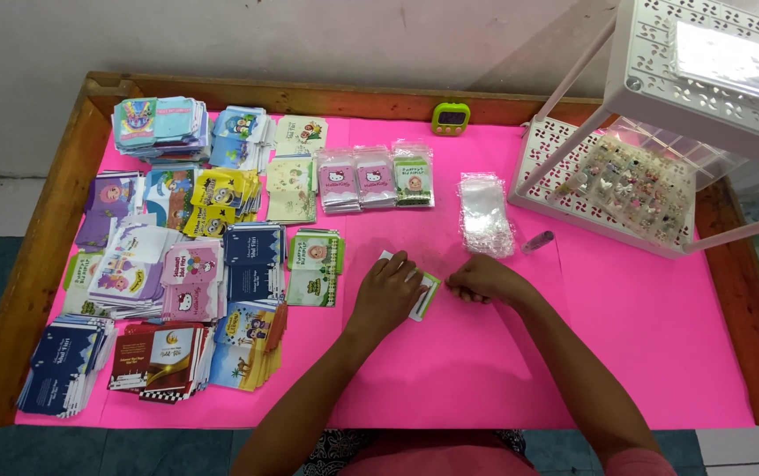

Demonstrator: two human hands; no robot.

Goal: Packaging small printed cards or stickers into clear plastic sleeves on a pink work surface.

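At mid-frame the left hand (385, 293) lies flat on a small green-edged card (424, 294), pinning it to the pink table (644, 335), while the right hand (482, 282), curled, pinches its edge. Clear bags (484, 214) lie just above, card stacks (176, 264) at left.

Bright pink table cover (644, 353), brown wooden table rim (40, 256), green timer (451, 118), white perforated rack (706, 79)

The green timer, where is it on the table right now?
The green timer sits at the table's far edge, on the pink cover's border, between the bagged card packs and the white rack.
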